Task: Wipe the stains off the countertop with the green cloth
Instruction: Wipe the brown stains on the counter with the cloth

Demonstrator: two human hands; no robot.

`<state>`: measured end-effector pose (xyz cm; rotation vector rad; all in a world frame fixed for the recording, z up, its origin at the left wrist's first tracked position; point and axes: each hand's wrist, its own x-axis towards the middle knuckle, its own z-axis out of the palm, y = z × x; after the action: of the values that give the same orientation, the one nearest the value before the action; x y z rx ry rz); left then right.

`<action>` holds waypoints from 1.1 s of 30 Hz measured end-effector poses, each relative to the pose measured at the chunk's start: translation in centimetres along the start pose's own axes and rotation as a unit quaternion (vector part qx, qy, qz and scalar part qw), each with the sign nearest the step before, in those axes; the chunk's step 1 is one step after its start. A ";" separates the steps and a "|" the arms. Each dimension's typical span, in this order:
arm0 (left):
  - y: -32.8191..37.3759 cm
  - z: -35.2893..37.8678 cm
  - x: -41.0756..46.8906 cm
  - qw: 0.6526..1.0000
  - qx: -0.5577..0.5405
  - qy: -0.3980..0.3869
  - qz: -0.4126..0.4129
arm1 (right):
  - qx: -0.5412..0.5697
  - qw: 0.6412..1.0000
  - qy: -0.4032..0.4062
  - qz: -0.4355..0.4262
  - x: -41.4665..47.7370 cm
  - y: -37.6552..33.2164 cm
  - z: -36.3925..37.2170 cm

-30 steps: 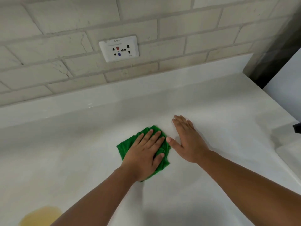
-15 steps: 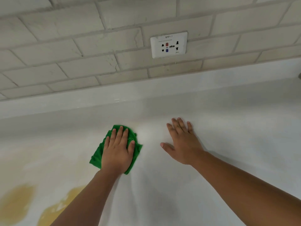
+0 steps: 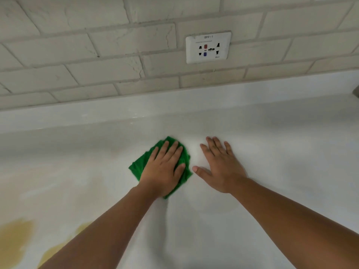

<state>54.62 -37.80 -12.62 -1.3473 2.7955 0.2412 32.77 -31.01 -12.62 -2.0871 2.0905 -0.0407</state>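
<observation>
The left hand (image 3: pixel 163 169) lies flat, fingers spread, pressing the green cloth (image 3: pixel 139 166) onto the white table (image 3: pixel 272 148); it is not gripping the cloth, only pinning it under the palm. The right hand (image 3: pixel 221 167) rests open and flat on the bare surface just beside the cloth, holding nothing, its thumb nearly reaching the cloth's edge, and it looks like a brace for the body. The cloth sits mid-table, below and to the left of the wall socket (image 3: pixel 208 47) in the brick backsplash (image 3: pixel 97 61). The patch under and around the hands looks clean. The obvious work is elsewhere: yellowish-brown stains (image 3: pixel 15 237) sit at the near left, one at the frame's edge and another partly hidden behind the left forearm, well apart from the cloth, with a fainter tan haze between them and it. So I'd judge this to be mid-wipe, with the heaviest marks not yet dealt with. The next move calls for dragging the cloth down and to the left under steady palm pressure, keeping it flat rather than bunched, and passing over each stain more than once.
</observation>
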 end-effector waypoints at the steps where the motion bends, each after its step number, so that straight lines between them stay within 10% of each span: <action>1: -0.6 0.1 -1.8 1.000 -0.003 -0.008 0.020 | 0.000 1.000 0.000 -0.002 0.0 0.0 0.0; 12: -6.6 -1.5 6.6 0.979 -0.021 0.009 -0.203 | 0.000 1.000 0.014 0.014 0.1 -0.2 0.3; 24: -3.3 -0.6 1.3 0.998 -0.005 -0.007 0.068 | 0.015 0.999 0.020 0.027 0.1 -0.3 0.0; 33: -4.1 -1.3 9.9 0.981 -0.030 0.019 -0.192 | 0.008 0.999 0.010 0.038 0.2 -0.3 0.2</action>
<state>51.66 -48.14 -12.80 -1.8824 2.5003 0.2895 33.11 -31.16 -12.74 -2.0052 2.1723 -0.0681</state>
